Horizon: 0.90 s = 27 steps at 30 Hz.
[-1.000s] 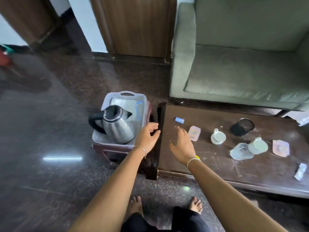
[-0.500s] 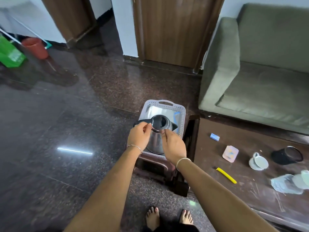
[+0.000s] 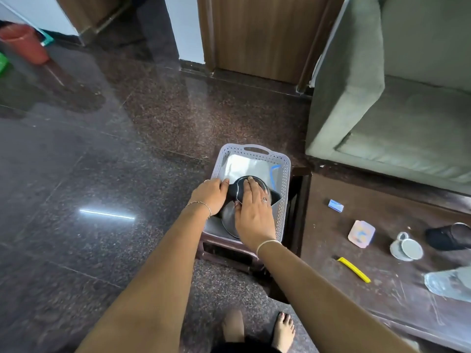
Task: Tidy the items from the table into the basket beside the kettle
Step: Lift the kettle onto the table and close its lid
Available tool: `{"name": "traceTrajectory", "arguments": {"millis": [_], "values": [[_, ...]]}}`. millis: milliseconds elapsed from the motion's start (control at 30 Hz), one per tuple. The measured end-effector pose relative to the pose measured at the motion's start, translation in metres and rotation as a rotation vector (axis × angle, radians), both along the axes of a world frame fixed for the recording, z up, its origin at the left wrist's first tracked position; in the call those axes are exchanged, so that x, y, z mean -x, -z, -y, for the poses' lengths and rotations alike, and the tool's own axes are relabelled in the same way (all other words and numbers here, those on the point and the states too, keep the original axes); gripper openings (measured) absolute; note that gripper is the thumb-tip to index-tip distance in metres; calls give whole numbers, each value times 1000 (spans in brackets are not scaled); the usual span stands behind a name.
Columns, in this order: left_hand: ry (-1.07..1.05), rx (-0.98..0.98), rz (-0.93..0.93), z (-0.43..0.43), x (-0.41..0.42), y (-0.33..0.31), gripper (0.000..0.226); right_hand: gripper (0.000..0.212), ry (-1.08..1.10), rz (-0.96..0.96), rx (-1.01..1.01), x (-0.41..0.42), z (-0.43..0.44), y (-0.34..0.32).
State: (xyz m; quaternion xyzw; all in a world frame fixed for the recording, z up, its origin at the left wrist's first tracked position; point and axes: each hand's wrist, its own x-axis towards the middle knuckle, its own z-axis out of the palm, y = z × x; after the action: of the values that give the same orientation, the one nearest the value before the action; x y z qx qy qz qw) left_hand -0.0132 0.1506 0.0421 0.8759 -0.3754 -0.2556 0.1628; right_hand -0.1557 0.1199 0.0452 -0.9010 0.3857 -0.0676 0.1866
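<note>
head view, steeply downward, close above basket (image 3: 285,171), table (image 3: 331,238) at right

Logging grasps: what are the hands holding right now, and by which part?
The left hand grips the stainless steel kettle by its black handle; the right hand presses flat on its lid.

Kettle (image 3: 230,217) at basket (image 3: 254,149) near end; both on stool (image 3: 224,251), L of table (image 3: 328,253).
</note>
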Motion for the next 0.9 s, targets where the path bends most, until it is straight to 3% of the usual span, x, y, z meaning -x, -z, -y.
{"name": "traceTrajectory", "arguments": {"millis": [200,333,567,900], "values": [[-43,59,-97,6,-16,20,66,65,86,-79,96,-10,-13,13],[-103,128,-110,9,-12,21,65,68,110,-118,146,-9,-15,12],[-191,211,24,13,28,6,66,80,164,-162,109,14,-5,6],[-177,320,119,16,74,-37,63,84,217,18,102,57,-2,-38]]}}
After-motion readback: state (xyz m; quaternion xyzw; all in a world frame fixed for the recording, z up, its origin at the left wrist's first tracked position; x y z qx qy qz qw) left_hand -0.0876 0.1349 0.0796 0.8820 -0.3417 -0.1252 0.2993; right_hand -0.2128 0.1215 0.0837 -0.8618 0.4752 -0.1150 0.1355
